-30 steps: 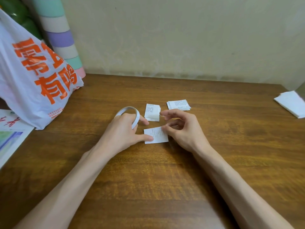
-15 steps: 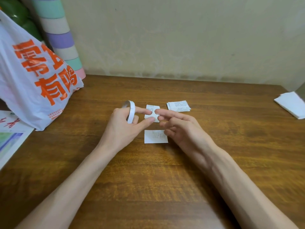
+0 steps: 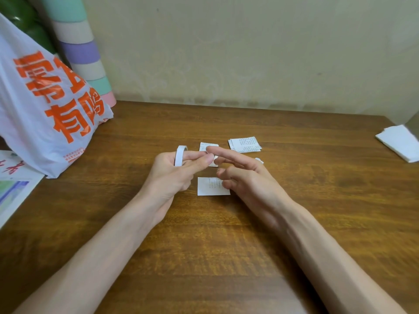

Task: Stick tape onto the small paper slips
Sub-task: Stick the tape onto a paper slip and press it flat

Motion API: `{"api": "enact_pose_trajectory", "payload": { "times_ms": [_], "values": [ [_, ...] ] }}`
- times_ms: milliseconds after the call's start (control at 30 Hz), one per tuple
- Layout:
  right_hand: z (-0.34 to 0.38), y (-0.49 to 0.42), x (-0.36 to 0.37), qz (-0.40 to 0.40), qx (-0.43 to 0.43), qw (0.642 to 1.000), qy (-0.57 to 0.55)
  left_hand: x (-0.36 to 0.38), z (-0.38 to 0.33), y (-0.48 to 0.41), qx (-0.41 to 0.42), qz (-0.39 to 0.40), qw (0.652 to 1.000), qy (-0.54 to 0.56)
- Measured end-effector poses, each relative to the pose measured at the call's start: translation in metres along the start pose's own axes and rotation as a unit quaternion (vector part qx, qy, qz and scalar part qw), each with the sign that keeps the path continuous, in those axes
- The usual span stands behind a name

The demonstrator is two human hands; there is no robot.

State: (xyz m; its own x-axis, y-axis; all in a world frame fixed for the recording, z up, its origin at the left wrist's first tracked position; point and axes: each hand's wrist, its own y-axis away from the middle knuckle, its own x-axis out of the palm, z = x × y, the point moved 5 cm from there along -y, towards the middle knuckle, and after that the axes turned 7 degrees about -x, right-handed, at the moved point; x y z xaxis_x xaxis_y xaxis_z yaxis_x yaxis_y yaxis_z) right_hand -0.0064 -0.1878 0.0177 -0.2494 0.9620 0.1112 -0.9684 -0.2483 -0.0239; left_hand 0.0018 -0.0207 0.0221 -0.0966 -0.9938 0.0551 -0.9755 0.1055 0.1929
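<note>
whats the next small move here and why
Probably the right hand draws a short strip off the tape roll that the left hand grips: their fingertips meet beside the roll, and the nearest paper slip lies flat just below.

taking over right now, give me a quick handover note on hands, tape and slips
Left hand: grips the tape roll.
Right hand: fingers reach to the left thumb; whether it pinches a tape end is unclear.
Near slip lies flat between the hands; another slip and a slip stack lie behind.
Done: no tape visibly stuck on any slip.
Left: pull tape, stick it on each slip.
</note>
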Motion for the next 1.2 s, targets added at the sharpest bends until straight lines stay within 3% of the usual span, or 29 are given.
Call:
{"api": "enact_pose_trajectory", "payload": {
  "times_ms": [400,600,800,1200],
  "values": [
    [0.006,0.004,0.002,-0.025,-0.018,0.999,0.035,-0.002,0.0,0.0,-0.007,-0.014,1.0,-0.01],
    [0.012,-0.002,-0.008,-0.099,-0.152,0.974,0.133,0.001,-0.002,0.0,-0.031,0.045,0.998,-0.022],
    [0.021,0.001,-0.008,-0.132,-0.205,0.956,0.161,0.004,-0.006,0.004,-0.052,0.129,0.99,-0.033],
    [0.017,-0.002,-0.018,-0.189,-0.21,0.947,0.153,0.007,-0.003,0.006,-0.063,0.16,0.983,-0.061]
  ]
}}
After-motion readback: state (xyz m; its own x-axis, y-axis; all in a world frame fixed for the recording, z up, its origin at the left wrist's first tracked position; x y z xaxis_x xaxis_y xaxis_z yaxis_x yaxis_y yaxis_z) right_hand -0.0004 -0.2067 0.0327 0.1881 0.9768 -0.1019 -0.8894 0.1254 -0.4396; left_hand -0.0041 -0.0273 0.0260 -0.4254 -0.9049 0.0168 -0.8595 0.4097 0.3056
